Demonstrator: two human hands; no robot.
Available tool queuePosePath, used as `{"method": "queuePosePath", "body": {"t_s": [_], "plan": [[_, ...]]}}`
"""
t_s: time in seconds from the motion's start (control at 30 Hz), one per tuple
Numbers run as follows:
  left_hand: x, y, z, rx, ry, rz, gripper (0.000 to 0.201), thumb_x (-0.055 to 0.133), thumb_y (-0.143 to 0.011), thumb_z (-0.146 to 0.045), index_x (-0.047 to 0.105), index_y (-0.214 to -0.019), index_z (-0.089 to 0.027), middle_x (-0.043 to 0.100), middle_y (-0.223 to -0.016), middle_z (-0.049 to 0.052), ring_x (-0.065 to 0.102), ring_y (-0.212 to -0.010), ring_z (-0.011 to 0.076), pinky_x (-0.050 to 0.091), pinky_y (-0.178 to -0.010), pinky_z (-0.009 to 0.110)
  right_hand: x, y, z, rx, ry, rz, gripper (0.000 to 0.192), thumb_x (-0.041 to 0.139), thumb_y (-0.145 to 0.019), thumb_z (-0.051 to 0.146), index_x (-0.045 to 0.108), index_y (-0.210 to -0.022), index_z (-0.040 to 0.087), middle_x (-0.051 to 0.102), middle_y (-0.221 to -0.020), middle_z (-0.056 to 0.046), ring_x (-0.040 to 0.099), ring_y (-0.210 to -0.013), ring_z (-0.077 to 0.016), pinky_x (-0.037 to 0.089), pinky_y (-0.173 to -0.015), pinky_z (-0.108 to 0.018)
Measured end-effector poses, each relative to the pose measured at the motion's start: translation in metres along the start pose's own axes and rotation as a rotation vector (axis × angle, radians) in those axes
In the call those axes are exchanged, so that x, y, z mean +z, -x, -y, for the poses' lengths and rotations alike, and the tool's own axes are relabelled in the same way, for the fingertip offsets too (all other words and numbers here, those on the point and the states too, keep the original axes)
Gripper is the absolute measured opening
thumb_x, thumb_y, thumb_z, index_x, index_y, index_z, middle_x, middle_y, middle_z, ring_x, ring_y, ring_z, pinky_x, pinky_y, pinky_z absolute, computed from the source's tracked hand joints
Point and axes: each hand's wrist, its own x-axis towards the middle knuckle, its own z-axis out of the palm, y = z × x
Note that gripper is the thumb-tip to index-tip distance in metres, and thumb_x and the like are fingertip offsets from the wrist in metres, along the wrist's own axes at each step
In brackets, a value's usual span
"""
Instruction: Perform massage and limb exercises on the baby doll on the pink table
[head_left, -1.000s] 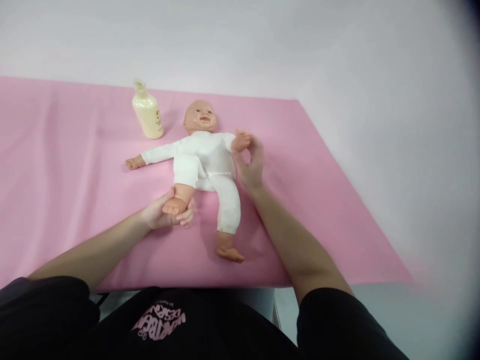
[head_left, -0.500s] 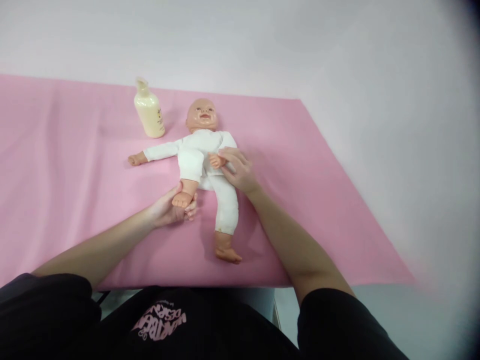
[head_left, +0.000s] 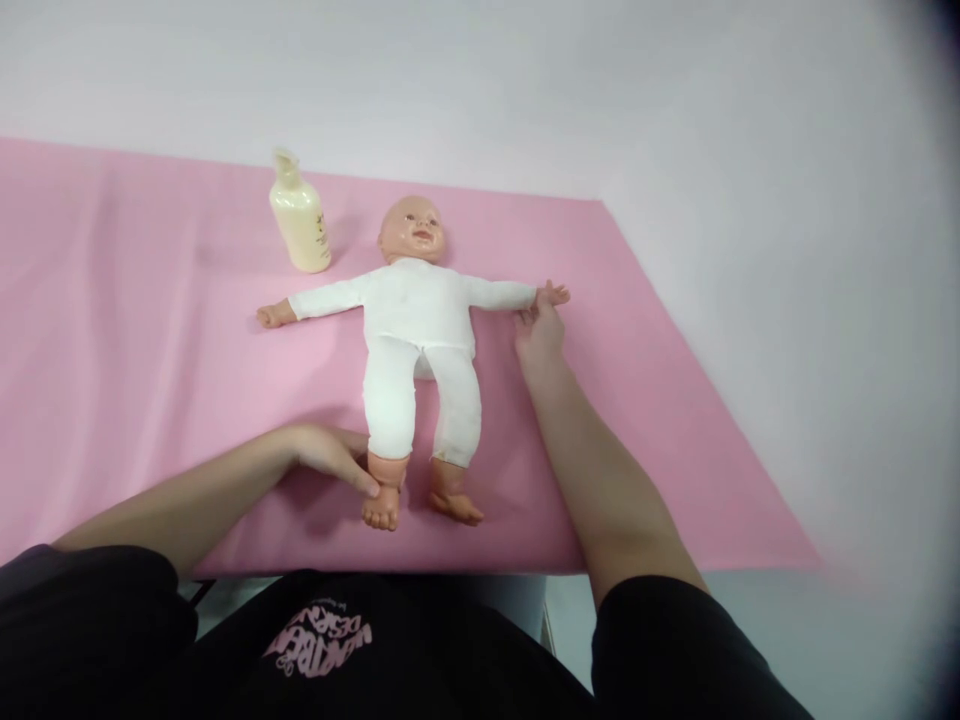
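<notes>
Lying face up on the pink sheet [head_left: 112, 300] that covers the table, the doll [head_left: 420, 330] is stretched out between my two hands, arms spread wide and legs straight toward me. My left hand [head_left: 334, 455] has a light grip on the doll's ankle, fingers pinching just above the foot [head_left: 382, 508]. Beyond that grip and slightly right stands a cream lotion bottle [head_left: 300, 220], upright, near the doll's head. My right hand [head_left: 538, 330] sits loosely curled, fingertips touching the doll's outstretched hand [head_left: 553, 295], holding nothing.
</notes>
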Motion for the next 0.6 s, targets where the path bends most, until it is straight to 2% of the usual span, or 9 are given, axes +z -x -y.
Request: {"method": "queuePosePath", "body": {"t_s": [0.13,0.23,0.3,0.37,0.4,0.47,0.53,0.6], "plan": [[0.003,-0.002,-0.001,-0.024,-0.014,0.01,0.038,0.083,-0.078,-0.051,0.078,-0.099,-0.019,0.077,-0.094,0.011,0.076,-0.092,0.0316,0.06,-0.086,0.041,-0.002,-0.004,-0.005,0.065,-0.055,-0.052,0.057,0.061,-0.09,0.045,0.049,-0.144,0.031,0.058,-0.144,-0.011,0.071,-0.113,-0.0188,0.057,-0.103,-0.049],[0.005,0.001,-0.008,-0.033,-0.019,0.054,0.039,0.081,-0.079,-0.054,0.076,-0.097,-0.02,0.076,-0.087,0.009,0.075,-0.088,0.0304,0.06,-0.083,0.04,0.002,0.0,-0.002,0.046,-0.05,-0.045,0.06,0.06,-0.09,0.045,0.046,-0.147,0.03,0.057,-0.145,-0.011,0.072,-0.111,-0.0181,0.057,-0.103,-0.049],[0.006,0.004,-0.011,-0.022,-0.009,0.077,0.042,0.083,-0.076,-0.057,0.074,-0.097,-0.021,0.074,-0.081,0.008,0.074,-0.084,0.029,0.059,-0.079,0.038,0.006,0.005,0.002,-0.034,-0.002,-0.015,0.06,0.059,-0.091,0.049,0.046,-0.147,0.031,0.058,-0.144,-0.01,0.072,-0.112,-0.0191,0.058,-0.1,-0.05],[0.006,0.006,-0.011,0.002,0.048,0.063,0.049,0.087,-0.069,-0.06,0.072,-0.094,-0.021,0.069,-0.072,0.006,0.072,-0.078,0.0282,0.058,-0.074,0.037,0.013,0.012,0.01,-0.176,0.082,0.021,0.06,0.057,-0.093,0.052,0.046,-0.148,0.032,0.058,-0.145,-0.01,0.07,-0.118,-0.0214,0.059,-0.099,-0.051],[0.006,0.007,-0.01,0.022,0.108,0.027,0.053,0.089,-0.065,-0.063,0.07,-0.092,-0.022,0.066,-0.066,0.004,0.07,-0.073,0.0277,0.057,-0.07,0.037,0.018,0.016,0.015,-0.262,0.125,0.034,0.06,0.056,-0.094,0.053,0.046,-0.149,0.032,0.057,-0.147,-0.01,0.068,-0.124,-0.0228,0.059,-0.1,-0.052],[0.004,0.006,-0.005,0.086,0.291,-0.132,0.055,0.084,-0.064,-0.071,0.067,-0.084,-0.024,0.057,-0.054,0.002,0.065,-0.061,0.0258,0.054,-0.061,0.037,0.03,0.027,0.028,-0.443,0.208,0.056,0.058,0.057,-0.095,0.053,0.046,-0.148,0.032,0.052,-0.153,-0.01,0.059,-0.138,-0.0254,0.056,-0.106,-0.055],[0.002,0.002,-0.001,0.17,0.497,-0.336,0.058,0.067,-0.073,-0.084,0.061,-0.076,-0.026,0.045,-0.045,-0.001,0.057,-0.05,0.0236,0.051,-0.054,0.037,0.044,0.044,0.041,-0.602,0.276,0.107,0.057,0.061,-0.095,0.051,0.048,-0.146,0.032,0.048,-0.157,-0.009,0.052,-0.146,-0.0263,0.052,-0.113,-0.056],[-0.002,-0.001,-0.003,0.251,0.66,-0.486,0.066,0.046,-0.082,-0.091,0.055,-0.071,-0.026,0.036,-0.041,-0.003,0.051,-0.046,0.0217,0.051,-0.055,0.037,0.057,0.063,0.053,-0.686,0.365,0.213,0.055,0.061,-0.096,0.05,0.048,-0.146,0.031,0.055,-0.15,-0.009,0.058,-0.139,-0.027,0.055,-0.111,-0.055]]}}
